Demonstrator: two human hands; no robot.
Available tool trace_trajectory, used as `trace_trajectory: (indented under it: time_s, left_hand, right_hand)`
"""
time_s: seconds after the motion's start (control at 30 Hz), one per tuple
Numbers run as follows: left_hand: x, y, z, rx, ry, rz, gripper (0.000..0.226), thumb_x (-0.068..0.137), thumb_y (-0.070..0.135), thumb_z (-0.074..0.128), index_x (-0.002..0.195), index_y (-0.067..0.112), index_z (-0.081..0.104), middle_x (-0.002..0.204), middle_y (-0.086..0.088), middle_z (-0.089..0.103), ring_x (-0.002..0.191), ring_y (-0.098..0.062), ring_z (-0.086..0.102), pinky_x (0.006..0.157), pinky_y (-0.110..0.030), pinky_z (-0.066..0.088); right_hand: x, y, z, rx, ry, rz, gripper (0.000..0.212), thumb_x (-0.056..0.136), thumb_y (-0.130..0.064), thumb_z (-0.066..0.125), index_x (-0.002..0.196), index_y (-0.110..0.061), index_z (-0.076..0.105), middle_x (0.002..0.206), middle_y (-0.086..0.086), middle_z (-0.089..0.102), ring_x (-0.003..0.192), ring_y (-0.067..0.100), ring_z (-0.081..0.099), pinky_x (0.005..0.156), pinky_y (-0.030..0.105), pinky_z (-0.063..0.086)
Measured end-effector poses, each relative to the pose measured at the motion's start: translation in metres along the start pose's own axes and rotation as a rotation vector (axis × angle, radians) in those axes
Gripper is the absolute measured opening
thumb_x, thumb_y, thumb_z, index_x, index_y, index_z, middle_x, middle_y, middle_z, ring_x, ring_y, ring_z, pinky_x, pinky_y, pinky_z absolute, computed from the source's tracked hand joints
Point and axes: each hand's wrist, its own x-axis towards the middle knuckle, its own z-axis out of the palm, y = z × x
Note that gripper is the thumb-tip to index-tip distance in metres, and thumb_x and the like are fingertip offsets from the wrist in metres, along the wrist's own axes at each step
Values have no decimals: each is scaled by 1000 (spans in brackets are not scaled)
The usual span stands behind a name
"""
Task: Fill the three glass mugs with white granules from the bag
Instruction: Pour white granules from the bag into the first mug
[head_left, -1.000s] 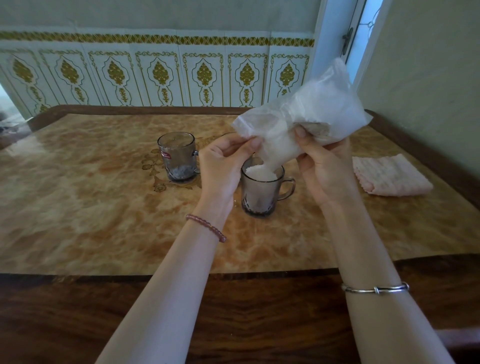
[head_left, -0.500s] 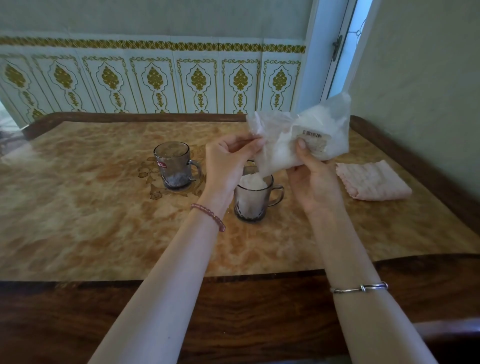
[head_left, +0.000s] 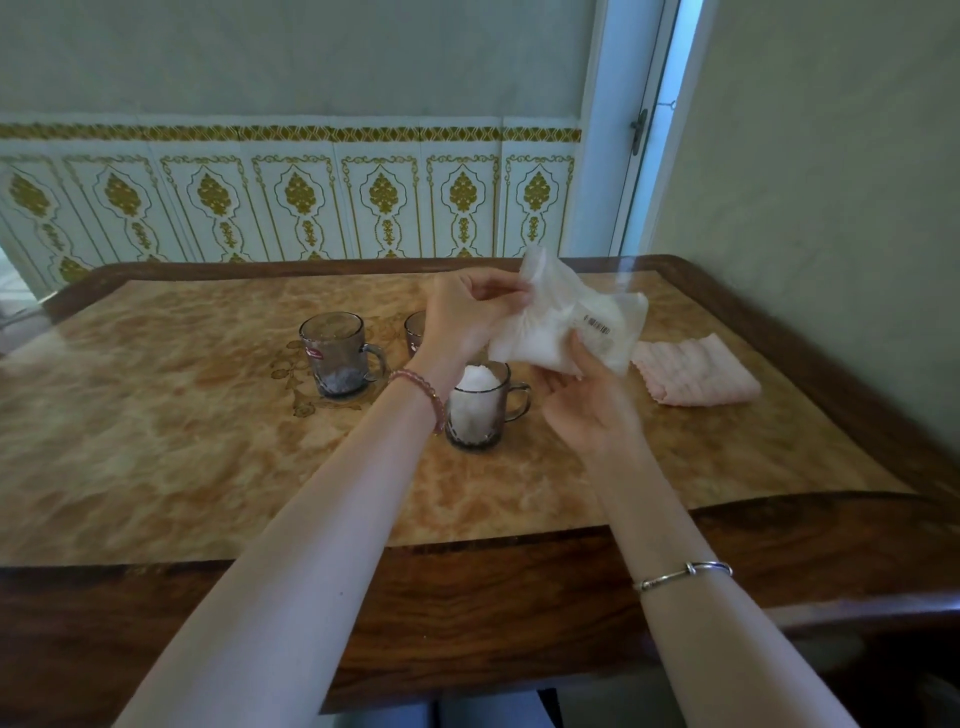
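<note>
A clear plastic bag of white granules (head_left: 563, 325) is held up between both hands above the table. My left hand (head_left: 462, 317) pinches its upper left edge; my right hand (head_left: 582, 395) grips it from below. Just under the bag stands a smoky glass mug (head_left: 475, 410), heaped with white granules above its rim. A second glass mug (head_left: 335, 358) stands to the left with a small amount at its bottom. Behind my left hand a third mug (head_left: 414, 330) shows only part of its rim.
A folded pink cloth (head_left: 696, 376) lies on the table (head_left: 156, 441) to the right of the bag. The marble-patterned top has a raised dark wooden border. A wall runs close along the right side, with a tiled wall behind.
The bag has tipped back from pouring and lifted away from the near mug, which now stands heaped full. Both hands rose and shifted slightly right with the bag.
</note>
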Motion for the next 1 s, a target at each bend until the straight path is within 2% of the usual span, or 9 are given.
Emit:
trace_trajectory:
  time_s: [0.13,0.23,0.37,0.57,0.67,0.8,0.87,0.93,1.0]
  left_hand:
    - [-1,3,12,72,-21,-13,15,75,1,77,78,16,74,82,6,72,86,-11,68,84,-27,56]
    - [-3,5,22,85,-47,-17,13,76,3,77,84,13,75,84,4,71,88,-12,67,83,-25,55]
    - [-1,7,31,126,-59,-16,15,76,2,76,89,9,75,81,7,69,82,-8,64,79,-19,54]
    - [-2,13,41,167,-93,-5,11,79,3,74,86,12,75,79,5,69,84,-11,64,83,-24,53]
    - [0,15,41,218,-126,9,16,79,2,74,95,6,75,86,-1,70,84,-9,62,83,-20,51]
    - [5,18,41,383,-216,80,14,82,4,72,94,8,76,90,3,69,83,0,60,81,-14,47]
    - [5,20,44,449,-247,114,13,81,6,72,93,11,76,89,6,70,83,1,61,84,-14,46]
    - [6,22,49,484,-284,139,14,81,5,72,92,13,77,85,7,69,80,4,60,79,-9,45]
    - [5,22,52,501,-316,150,15,81,5,72,92,13,77,83,9,69,78,6,60,75,-7,44]
  right_hand:
    - [-7,-7,-8,-54,157,110,51,85,-19,70,131,-5,52,109,13,67,103,25,64,86,32,54]
    - [-12,-17,-16,-221,217,236,57,81,-34,73,122,0,56,113,14,67,103,23,66,85,30,55]
    - [-19,-25,-19,-393,270,333,62,77,-50,73,112,0,62,107,10,70,95,18,65,80,27,52]
    - [-32,-45,-21,-840,304,412,65,81,-66,57,99,-5,70,88,3,76,67,7,64,57,16,45]
    - [-32,-55,-16,-1139,360,303,61,83,-66,55,91,-8,70,78,1,73,56,6,60,51,16,44]
    - [-19,-66,-11,-1293,380,-92,33,92,-41,59,84,-10,63,72,2,64,55,10,55,47,18,43]
    - [-14,-71,-9,-1276,342,-273,22,91,-32,63,99,-12,58,84,-1,63,60,10,59,53,19,47]
    - [-9,-75,-8,-1291,297,-377,35,90,-25,66,120,-14,53,101,-3,60,74,14,65,65,25,52]
    - [-4,-78,-10,-1351,249,-441,36,89,-21,67,122,-15,53,110,-3,59,89,20,65,71,27,53]
